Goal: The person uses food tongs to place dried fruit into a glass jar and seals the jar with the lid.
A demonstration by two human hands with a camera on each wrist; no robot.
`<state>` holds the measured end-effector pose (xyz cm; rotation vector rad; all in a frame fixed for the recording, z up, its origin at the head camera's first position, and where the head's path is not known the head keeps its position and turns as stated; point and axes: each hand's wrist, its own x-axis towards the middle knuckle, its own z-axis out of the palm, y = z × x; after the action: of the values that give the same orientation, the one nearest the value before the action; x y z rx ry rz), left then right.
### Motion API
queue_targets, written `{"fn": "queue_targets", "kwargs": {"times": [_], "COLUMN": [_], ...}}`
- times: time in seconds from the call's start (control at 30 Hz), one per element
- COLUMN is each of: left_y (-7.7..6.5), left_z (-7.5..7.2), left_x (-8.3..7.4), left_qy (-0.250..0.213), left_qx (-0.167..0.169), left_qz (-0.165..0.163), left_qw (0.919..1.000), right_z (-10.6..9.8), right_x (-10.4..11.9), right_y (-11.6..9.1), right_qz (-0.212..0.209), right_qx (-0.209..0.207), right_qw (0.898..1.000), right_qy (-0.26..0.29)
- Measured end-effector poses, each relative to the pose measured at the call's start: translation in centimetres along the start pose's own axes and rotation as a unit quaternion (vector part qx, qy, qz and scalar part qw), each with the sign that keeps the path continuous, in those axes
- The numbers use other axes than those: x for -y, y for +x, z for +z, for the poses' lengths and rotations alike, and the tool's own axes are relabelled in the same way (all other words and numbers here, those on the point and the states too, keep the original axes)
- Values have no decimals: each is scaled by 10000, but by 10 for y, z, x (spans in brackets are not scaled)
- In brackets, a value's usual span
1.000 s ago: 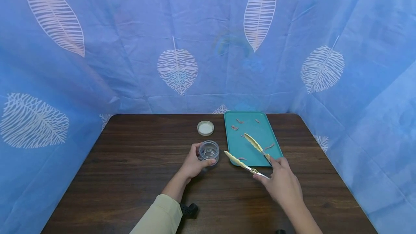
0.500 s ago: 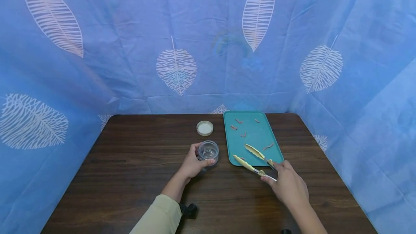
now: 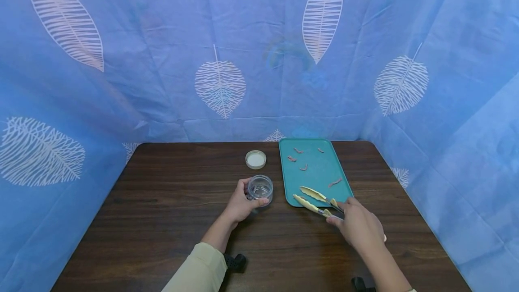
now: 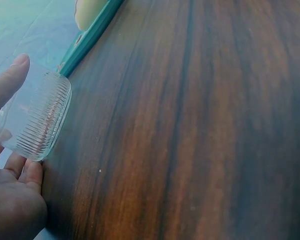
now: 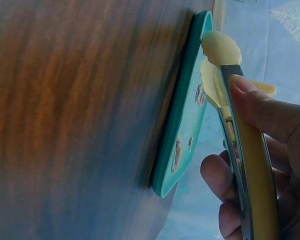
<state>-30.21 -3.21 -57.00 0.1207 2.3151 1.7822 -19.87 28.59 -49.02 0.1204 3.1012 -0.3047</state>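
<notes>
Clamping yellow-tipped tongs [image 3: 313, 193], spread apart, in right grip [image 3: 362, 225], at near end of teal tray [image 3: 320, 168] | clasping clear jar [image 3: 260, 189] in left grip [image 3: 238, 204], left of tray | on tray: scattered pinkish strips [image 3: 292, 159] | best to lower evenly, straddle one strip, squeeze gently

The left arm wears a sleeve [image 3: 194, 270] of pale yellow-green colour; its cloth looks plain, with some soft folds, and it ends on the forearm. Beside the sleeve's edge there is a black device [image 3: 238, 262] of small, rounded shape. Near the right forearm, a second black device [image 3: 358, 284] shows only partly. The left hand [image 3: 239, 204] and the right hand [image 3: 360, 225] are bare, with short nails.
</notes>
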Motion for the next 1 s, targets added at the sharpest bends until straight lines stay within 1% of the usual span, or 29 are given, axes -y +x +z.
{"fn": "queue_targets", "kwargs": {"times": [0.2,0.37,0.63,0.83,1.0], "left_y": [1,1,0,0,-1], "left_z": [1,0,-1,-1,-2], "left_x": [1,0,0,1,0], "left_qy": [-52,-35,-25,-44,-7], "left_qx": [-13,-3,1,26,45], "left_qz": [3,8,-6,-7,26], "left_qw": [10000,10000,10000,10000,10000], "right_z": [-4,-2,3,5,5], "right_x": [1,0,-1,-1,2], "right_y": [8,11,10,9,6], "right_qz": [-14,29,147,254,177], "right_qx": [81,102,69,146,-87], "right_qw": [9998,9996,9997,9995,9998], "right_qy": [-193,-248,-169,-79,56]}}
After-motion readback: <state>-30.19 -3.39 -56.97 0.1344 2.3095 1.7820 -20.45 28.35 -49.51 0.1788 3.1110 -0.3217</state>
